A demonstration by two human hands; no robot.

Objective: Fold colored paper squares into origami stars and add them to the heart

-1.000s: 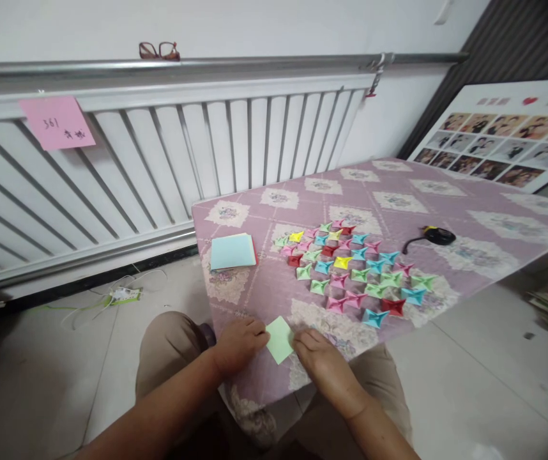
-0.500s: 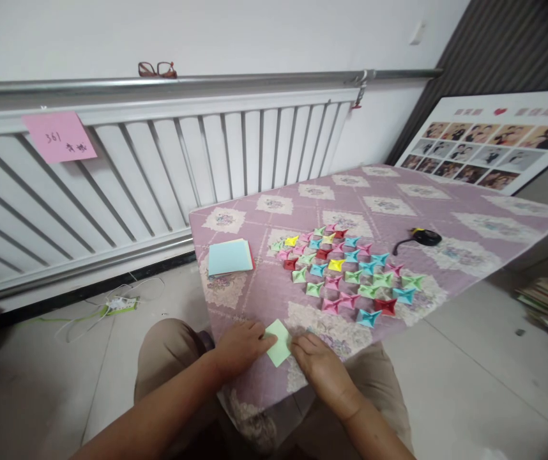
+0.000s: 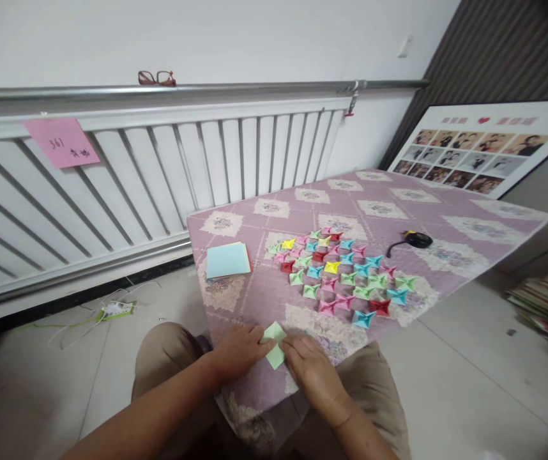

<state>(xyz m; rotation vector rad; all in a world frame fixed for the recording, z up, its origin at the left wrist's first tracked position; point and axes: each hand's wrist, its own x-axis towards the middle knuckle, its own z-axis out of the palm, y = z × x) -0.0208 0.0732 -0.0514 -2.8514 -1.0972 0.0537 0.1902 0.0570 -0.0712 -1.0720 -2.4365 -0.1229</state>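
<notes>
A small light green paper square (image 3: 274,359) lies turned like a diamond near the front edge of the table. My left hand (image 3: 238,349) grips its left corner, with the thumb across the paper. From the other side, my right hand (image 3: 313,370) has its fingertips closed at the right corner; part of that corner is hidden under them. Beyond my hands stand several rows of folded paper pieces with pointed corners (image 3: 332,268), in pink, green, blue, red and yellow. To the left is a stack of square paper sheets (image 3: 228,262), light blue on top.
A purple patterned cloth (image 3: 255,300) covers the table. A black tape measure (image 3: 418,239) rests on its right part. Behind are a white radiator (image 3: 159,185) with a pink note (image 3: 63,144), and glasses (image 3: 157,78) on the pipe. A photo board (image 3: 485,150) leans at right.
My right hand has moved slightly left, its fingertips now further over the green paper's right corner. The camera view has shifted a little.
</notes>
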